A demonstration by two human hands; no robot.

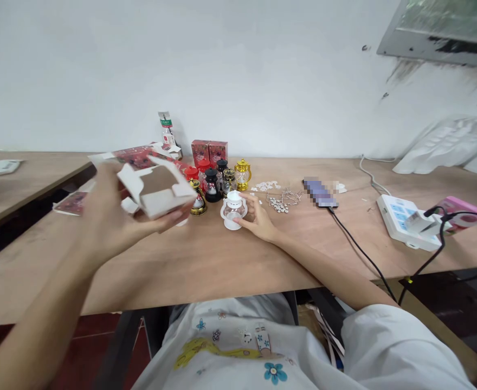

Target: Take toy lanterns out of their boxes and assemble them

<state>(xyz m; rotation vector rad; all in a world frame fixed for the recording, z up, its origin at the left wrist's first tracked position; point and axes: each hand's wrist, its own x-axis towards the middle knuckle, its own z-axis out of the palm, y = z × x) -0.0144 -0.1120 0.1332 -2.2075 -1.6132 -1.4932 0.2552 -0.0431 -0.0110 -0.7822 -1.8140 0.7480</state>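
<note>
An open cardboard box (157,187), white on its flaps and brown inside, is gripped in my left hand (112,211) above the left part of the table. Its open end faces me. My right hand (258,219) has its thumb and fingers round the right side of a small white lantern (233,211), which is upright on the table. Behind the lantern stand several more small lanterns: a gold one (242,174), a black one (211,185), a bronze-coloured one (229,183) and red ones (191,173).
Two red boxes (209,151) stand near the wall, with flattened red cartons (135,156) to their left. Small white discs (278,205) and wire pieces (291,196) lie right of the lanterns. Further right are a cabled phone (320,192) and a power strip (405,222).
</note>
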